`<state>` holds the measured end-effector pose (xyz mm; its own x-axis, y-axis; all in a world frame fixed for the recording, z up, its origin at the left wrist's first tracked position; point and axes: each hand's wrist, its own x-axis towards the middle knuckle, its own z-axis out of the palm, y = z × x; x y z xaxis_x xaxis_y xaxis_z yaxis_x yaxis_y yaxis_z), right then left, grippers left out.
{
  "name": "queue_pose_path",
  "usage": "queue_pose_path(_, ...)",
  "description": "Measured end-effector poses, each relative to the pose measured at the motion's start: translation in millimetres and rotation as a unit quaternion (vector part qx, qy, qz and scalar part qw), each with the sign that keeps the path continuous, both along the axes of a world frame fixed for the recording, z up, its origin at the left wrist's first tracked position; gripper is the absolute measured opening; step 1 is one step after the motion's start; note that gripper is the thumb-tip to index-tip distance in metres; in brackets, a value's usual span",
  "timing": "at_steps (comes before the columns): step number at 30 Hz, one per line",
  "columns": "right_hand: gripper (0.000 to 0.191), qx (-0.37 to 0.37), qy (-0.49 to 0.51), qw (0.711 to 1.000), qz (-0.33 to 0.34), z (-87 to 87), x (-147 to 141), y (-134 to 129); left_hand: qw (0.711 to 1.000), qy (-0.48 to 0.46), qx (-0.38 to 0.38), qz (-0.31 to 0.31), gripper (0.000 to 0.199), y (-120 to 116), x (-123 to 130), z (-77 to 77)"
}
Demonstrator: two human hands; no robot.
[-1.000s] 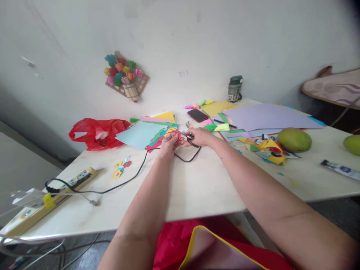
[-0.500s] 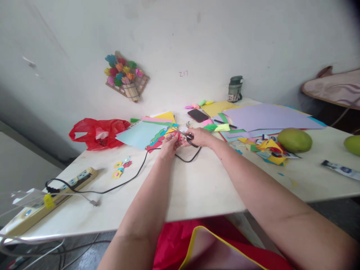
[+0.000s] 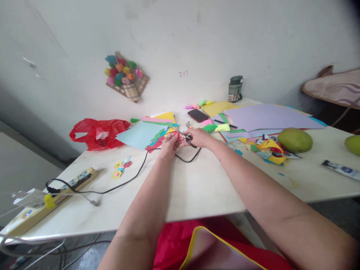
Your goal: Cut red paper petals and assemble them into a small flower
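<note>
Over the middle of the table, my left hand (image 3: 169,144) pinches a small piece of red paper (image 3: 177,136). My right hand (image 3: 198,137) grips a pair of scissors (image 3: 190,141) by the dark handles, and the blades point left over the red piece. Partly behind my hands lie wavy-edged coloured paper strips (image 3: 159,138) and a light blue sheet (image 3: 142,134). Several small paper flowers (image 3: 117,173) rest on the table to the left. A black cable (image 3: 123,183) runs close below both hands.
A power strip (image 3: 75,182) lies at the left, with a red plastic bag (image 3: 98,133) behind. Further back are a phone (image 3: 198,115) and a bottle (image 3: 235,89). On the right are purple paper (image 3: 270,117), paper scraps (image 3: 274,152), a green mango-like fruit (image 3: 295,140) and a tube (image 3: 341,169).
My right hand and the scissors have shifted very slightly to the left. The left hand stays on the red paper, and the rest looks the same.
</note>
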<state>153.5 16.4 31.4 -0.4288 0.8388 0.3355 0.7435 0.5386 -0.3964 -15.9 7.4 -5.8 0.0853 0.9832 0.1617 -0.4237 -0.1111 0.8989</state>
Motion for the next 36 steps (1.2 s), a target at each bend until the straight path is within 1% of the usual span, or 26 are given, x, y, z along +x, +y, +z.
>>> queue_pose_path(3, 0.047, -0.014, 0.030, 0.999, 0.010, -2.4, 0, 2, 1.000, 0.002, 0.001, 0.007, 0.027, 0, 1, 1.0)
queue_pose_path(5, 0.046, -0.034, 0.057, 0.998, 0.015, -4.3, 0, 4, 1.000, 0.009, 0.004, 0.011, 0.028, -1, 1, 2.2)
queue_pose_path(8, 0.044, -0.092, 0.115, 0.989, 0.033, -6.2, 0, 7, 1.000, 0.017, 0.006, 0.017, 0.032, -2, 0, 3.5)
queue_pose_path(11, 0.043, -0.140, 0.181, 0.972, 0.049, -6.0, 2, 9, 0.999, 0.024, 0.006, 0.023, 0.036, -2, -2, 3.6)
queue_pose_path(14, 0.039, -0.156, 0.209, 0.964, 0.048, -4.8, 7, 12, 0.999, 0.037, 0.010, 0.018, 0.039, -1, -3, 2.6)
queue_pose_path(18, 0.032, -0.158, 0.230, 0.958, 0.061, -3.2, 13, 15, 0.998, 0.057, 0.014, 0.008, 0.039, 0, -3, 0.7)
queue_pose_path(21, 0.027, -0.174, 0.285, 0.940, 0.064, -0.9, 15, 14, 0.998, 0.064, 0.012, 0.006, 0.038, 0, -2, 0.4)
queue_pose_path(26, 0.026, -0.229, 0.403, 0.883, 0.066, 3.7, 13, 8, 0.997, 0.071, 0.006, 0.008, 0.037, -2, -1, 2.0)
queue_pose_path(28, 0.028, -0.237, 0.431, 0.868, 0.070, 4.5, 12, 7, 0.997, 0.071, -0.001, 0.009, 0.036, -2, -1, 2.5)
queue_pose_path(31, 0.031, -0.236, 0.451, 0.857, 0.074, 5.1, 10, 7, 0.997, 0.073, -0.004, 0.006, 0.034, -3, 0, 2.6)
queue_pose_path(36, 0.030, -0.235, 0.458, 0.855, 0.065, 7.0, 6, 5, 0.995, 0.092, 0.006, -0.023, 0.029, -2, -1, 0.7)
